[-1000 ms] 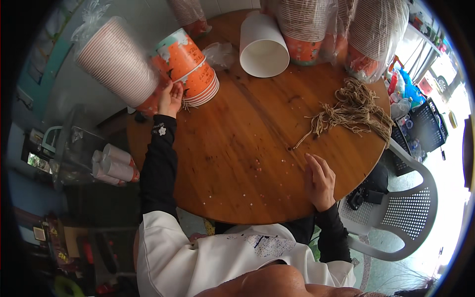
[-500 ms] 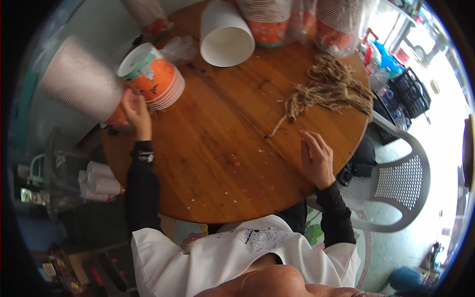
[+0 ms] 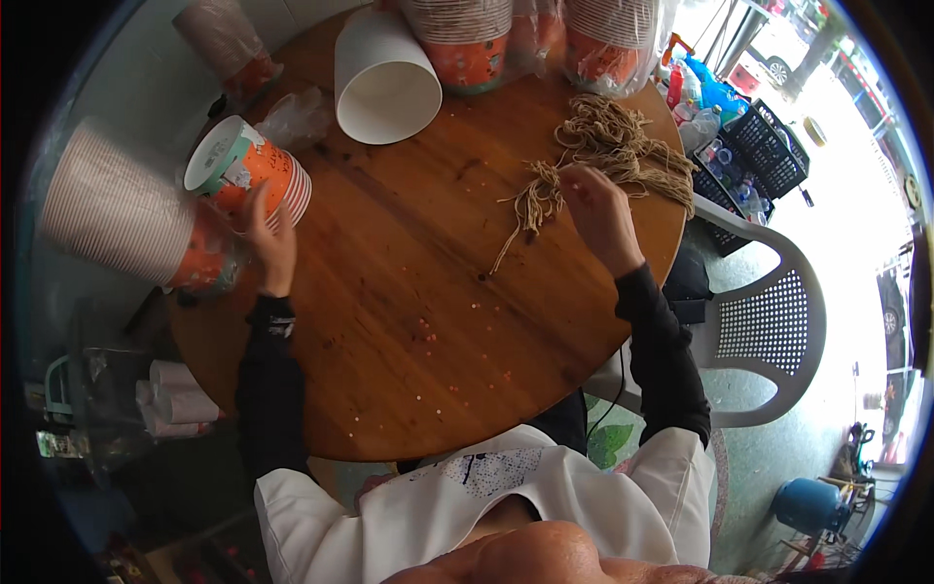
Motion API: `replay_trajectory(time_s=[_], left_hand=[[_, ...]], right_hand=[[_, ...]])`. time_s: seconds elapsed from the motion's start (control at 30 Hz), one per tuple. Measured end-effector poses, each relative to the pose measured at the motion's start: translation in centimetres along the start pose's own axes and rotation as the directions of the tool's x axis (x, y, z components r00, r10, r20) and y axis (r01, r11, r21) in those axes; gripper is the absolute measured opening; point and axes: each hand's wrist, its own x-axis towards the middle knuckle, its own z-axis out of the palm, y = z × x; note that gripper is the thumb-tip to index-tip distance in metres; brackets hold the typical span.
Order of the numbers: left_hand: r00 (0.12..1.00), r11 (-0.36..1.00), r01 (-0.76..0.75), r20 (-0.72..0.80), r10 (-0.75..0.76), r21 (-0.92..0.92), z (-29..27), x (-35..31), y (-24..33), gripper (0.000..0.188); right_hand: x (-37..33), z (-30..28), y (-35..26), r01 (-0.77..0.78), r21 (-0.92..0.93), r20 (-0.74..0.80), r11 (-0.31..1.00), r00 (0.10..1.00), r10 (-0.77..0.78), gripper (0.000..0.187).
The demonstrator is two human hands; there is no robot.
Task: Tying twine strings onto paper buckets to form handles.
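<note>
My left hand [image 3: 270, 243] is beside a short stack of orange and green paper buckets [image 3: 268, 180] lying tilted on its side; its fingers are apart, the tips against or just in front of the orange wall. Just left of that hand lies a long nested stack of buckets [image 3: 122, 209] in clear plastic. My right hand [image 3: 601, 219] is at the near-left end of a loose bundle of tan twine [image 3: 623, 146], its fingers bent and closed on the strands. The fingertips partly cover the twine there, so the exact grip is hidden.
A white bucket [image 3: 389, 97] lies on its side at the back of the round wooden table [image 3: 409, 263], with wrapped bucket stacks [image 3: 608, 44] beside it. A grey plastic chair [image 3: 769, 321] and black crates [image 3: 764, 146] stand to the right. Small scraps dot the tabletop.
My right hand has moved forward from the bare tabletop to the twine. My left hand has come off the wrapped stack onto or beside the short orange stack. The whole view has shifted.
</note>
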Motion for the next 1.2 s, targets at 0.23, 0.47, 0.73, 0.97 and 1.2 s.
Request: replay_trajectory(time_s=[0.23,0.47,0.73,0.97,1.2], left_hand=[[0.899,0.77,0.424,0.122,-0.42,-0.477,12.2,2.6,0.8,0.031],[0.834,0.805,0.542,0.04,-0.55,-0.24,15.7,4.7,1.7,0.029],[0.834,0.806,0.54,0.025,-0.551,-0.242,16.8,4.9,1.4,0.029],[0.805,0.765,0.572,0.023,-0.593,-0.295,16.1,5.0,0.4,0.026],[0.877,0.843,0.476,0.061,-0.477,-0.25,14.6,4.1,1.2,0.026]], right_hand=[[6.4,4.1,1.9,-0.014,0.146,-0.089,0.989,0.996,0.028,0.02],[6.9,7.2,3.9,-0.094,0.235,-0.217,0.968,0.965,0.146,0.017],[17.5,16.3,1.5,0.139,0.335,-0.296,0.932,0.955,-0.036,0.02],[20.2,19.3,-0.3,0.076,0.204,-0.342,0.976,0.94,-0.002,0.024],[17.9,16.4,-1.5,0.096,0.2,-0.077,0.975,0.994,-0.082,0.037]])
